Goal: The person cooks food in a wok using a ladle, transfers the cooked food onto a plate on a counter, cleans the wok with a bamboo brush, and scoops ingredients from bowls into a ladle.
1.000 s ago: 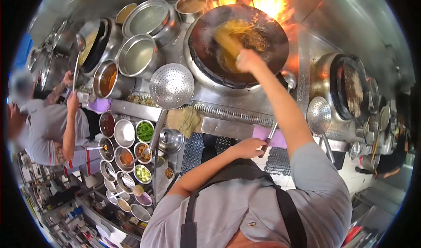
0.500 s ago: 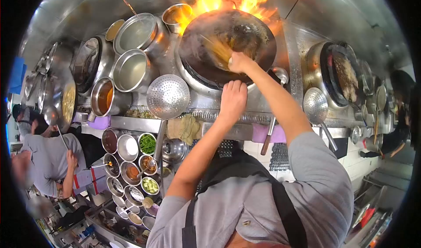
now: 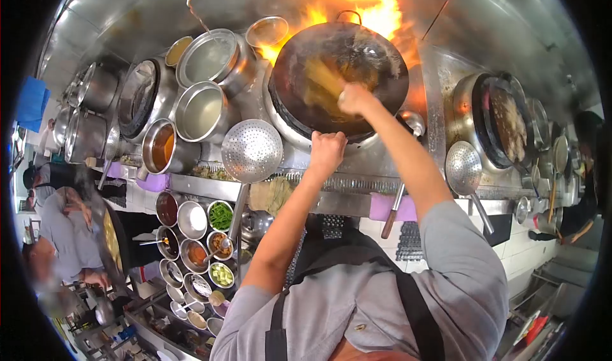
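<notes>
A large black wok sits on the burner with flames behind its far rim. My right hand is closed around a yellowish bamboo wok brush, whose bristle end is blurred by motion inside the wok. Brownish liquid shows around the brush. At the near rim, my left hand is closed on the wok's near side; the part it grips is hidden beneath the fingers. A perforated skimmer lies left of that hand. To the right, a ladle rests with its wooden-ended handle pointing toward me.
Flames rise behind the wok. Pots of liquid stand left, above several ingredient bowls. A second skimmer lies near another wok at right. A co-worker stands far left beside a tilted wok.
My left hand has shifted slightly left and its fingers are more curled. The brush has moved within the wok. At far left, the co-worker's wok has come away from the stove, toward the co-worker.
</notes>
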`<state>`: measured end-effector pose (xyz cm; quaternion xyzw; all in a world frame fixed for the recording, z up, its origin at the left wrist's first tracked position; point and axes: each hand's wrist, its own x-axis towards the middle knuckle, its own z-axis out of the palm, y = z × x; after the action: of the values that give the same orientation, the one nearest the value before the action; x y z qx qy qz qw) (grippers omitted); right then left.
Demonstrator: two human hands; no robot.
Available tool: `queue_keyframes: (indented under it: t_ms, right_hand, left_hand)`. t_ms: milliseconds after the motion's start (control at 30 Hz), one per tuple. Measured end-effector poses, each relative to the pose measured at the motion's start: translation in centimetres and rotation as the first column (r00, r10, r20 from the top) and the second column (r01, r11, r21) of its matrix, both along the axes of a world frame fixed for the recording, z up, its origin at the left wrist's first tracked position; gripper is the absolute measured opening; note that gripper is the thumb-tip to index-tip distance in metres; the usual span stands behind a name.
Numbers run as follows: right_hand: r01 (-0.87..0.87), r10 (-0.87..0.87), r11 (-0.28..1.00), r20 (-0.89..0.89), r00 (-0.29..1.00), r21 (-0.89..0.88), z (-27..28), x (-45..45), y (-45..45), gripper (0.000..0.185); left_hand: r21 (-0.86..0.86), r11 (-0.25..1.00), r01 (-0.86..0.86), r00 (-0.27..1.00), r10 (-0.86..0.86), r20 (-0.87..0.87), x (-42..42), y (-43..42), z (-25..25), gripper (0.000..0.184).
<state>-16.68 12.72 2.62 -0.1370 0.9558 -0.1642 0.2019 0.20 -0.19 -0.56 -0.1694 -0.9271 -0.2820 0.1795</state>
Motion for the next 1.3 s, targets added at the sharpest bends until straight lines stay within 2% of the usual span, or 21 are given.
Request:
queue_keyframes:
  t_ms: [100,167,200,233,267,300,333,400,500,533,600,633,667,733,800,833,867,1000,1100,1267,1300]
  right_hand:
    - [-0.147,0.14,0.985,0.082,0.987,0.087,5.8,7.4,0.6,0.059]
    - [-0.376,0.363,0.924,0.154,0.919,0.066,8.2,5.8,5.7,0.061]
    - [-0.135,0.096,0.989,0.411,0.907,0.067,11.9,4.1,6.9,0.065]
    - [-0.038,-0.028,0.989,0.433,0.901,0.142,12.8,1.4,8.3,0.066]
    - [-0.034,0.021,0.999,0.422,0.906,0.024,8.0,-3.6,10.6,0.067]
    - [-0.02,0.024,0.999,0.125,0.992,-0.033,3.9,-4.8,9.7,0.066]
    - [-0.02,0.004,0.996,-0.182,0.983,-0.091,0.9,-5.4,8.5,0.066]
    - [0.113,-0.103,0.99,-0.109,0.989,0.085,-1.8,-2.5,2.7,0.064]
    - [-0.097,0.095,0.995,0.063,0.994,0.038,2.5,5.2,1.8,0.067]
    - [-0.152,0.153,0.988,0.119,0.981,-0.016,6.1,6.6,3.5,0.069]
    - [-0.357,0.345,0.929,0.127,0.93,0.094,9.7,5.5,10.3,0.074]
    - [-0.31,0.28,0.946,0.234,0.931,0.099,10.9,3.3,13.7,0.076]
    - [-0.263,0.214,0.959,0.335,0.918,0.107,11.6,0.2,16.6,0.079]
    - [-0.035,0.004,0.973,0.136,0.991,0.226,11.0,-5.1,19.5,0.083]
    - [-0.068,0.116,0.986,-0.343,0.932,0.149,3.7,-10.5,17.5,0.083]
    - [-0.004,0.04,0.994,-0.329,0.944,0.107,4.5,-8.8,12.6,0.083]
    - [-0.066,0.007,0.99,-0.428,0.904,-0.123,0.7,-8.5,9.2,0.083]
    - [0.096,-0.111,0.892,-0.007,0.994,-0.442,-2.5,-0.9,-3.8,0.079]
    - [-0.108,0.125,0.949,0.037,0.992,-0.298,3.5,6.8,-2.6,0.079]
    - [-0.442,0.418,0.88,0.161,0.894,0.174,8.6,5.2,11.4,0.073]
    - [-0.286,0.218,0.928,0.274,0.937,0.238,9.8,2.7,14.0,0.07]
  left_hand:
    - [-0.093,0.996,0.003,0.996,0.006,0.094,0.6,-0.3,1.7,0.014]
    - [-0.085,0.996,0.015,0.996,-0.007,0.093,1.2,0.5,2.6,0.012]
    - [-0.082,0.997,0.012,0.996,-0.004,0.093,1.5,1.1,2.7,0.011]
    - [-0.06,0.998,0.004,0.997,0.001,0.08,1.7,1.7,2.2,0.016]
    - [-0.059,0.998,0.008,0.995,-0.002,0.099,1.7,2.1,1.6,0.014]
    - [-0.059,0.998,0.013,0.994,-0.007,0.11,1.2,2.4,1.1,0.013]
    - [-0.057,0.998,0.021,0.992,-0.014,0.122,0.9,2.6,1.0,0.012]
    - [0.024,1.0,0.002,0.997,-0.004,0.078,1.4,2.6,1.2,0.01]
    - [0.182,0.979,-0.09,0.993,0.102,-0.061,5.6,0.2,5.2,0.035]
    - [0.22,0.97,-0.106,0.994,0.104,0.02,7.9,-1.8,5.5,0.04]
    - [0.33,0.929,-0.165,0.965,0.082,0.25,13.3,-6.5,4.9,0.04]
    - [0.396,0.888,-0.234,0.912,0.06,0.406,16.3,-9.1,3.1,0.032]
    - [0.498,0.758,-0.42,0.751,-0.017,0.66,19.2,-11.3,1.3,0.022]
    - [0.535,0.634,-0.558,0.537,-0.215,0.816,23.6,-15.1,-1.7,0.019]
    - [0.531,0.641,-0.554,0.471,-0.284,0.835,25.1,-15.1,-1.2,0.02]
    - [0.531,0.641,-0.554,0.437,-0.318,0.841,25.4,-14.8,-0.7,0.02]
    - [0.535,0.662,-0.525,0.424,-0.342,0.839,24.9,-14.2,-0.3,0.021]
    - [0.539,0.74,-0.401,0.336,-0.429,0.839,21.7,-11.4,1.8,0.028]
    - [0.62,0.717,-0.319,0.34,-0.524,0.781,19.8,-10.4,2.7,0.033]
    - [0.739,0.298,-0.605,0.539,-0.529,0.655,13.7,-6.5,0.8,0.028]
    - [0.72,0.145,-0.678,0.545,-0.557,0.626,11.8,-4.9,1.9,0.027]
